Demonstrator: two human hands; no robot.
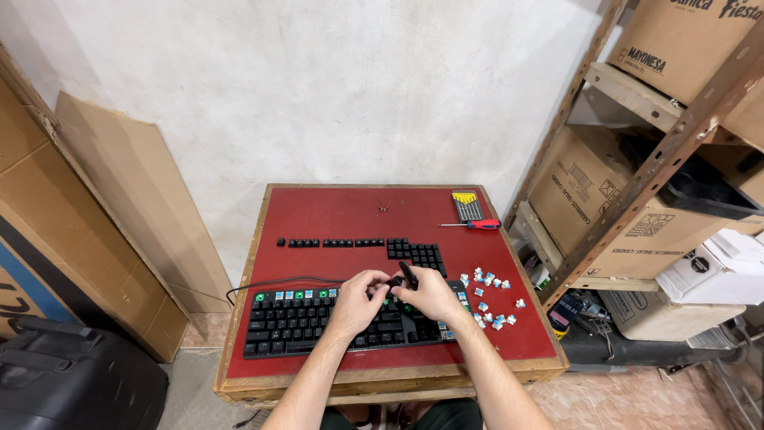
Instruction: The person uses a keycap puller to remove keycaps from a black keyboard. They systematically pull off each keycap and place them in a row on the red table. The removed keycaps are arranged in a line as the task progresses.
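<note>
A black mechanical keyboard lies on a red-topped wooden table, with some keycaps off and coloured switches showing. My left hand pinches something small and dark over the keyboard's middle. My right hand grips a black puller tool that sticks up toward the far side. The two hands meet over the keys. Removed black keycaps lie in a row and a block behind the keyboard. Loose blue-and-white switches are scattered to the right of my right hand.
A red-handled screwdriver and a small yellow-topped bit set lie at the table's far right. A small wire clip sits at the back centre. Metal shelving with cardboard boxes stands right; cardboard sheets lean left.
</note>
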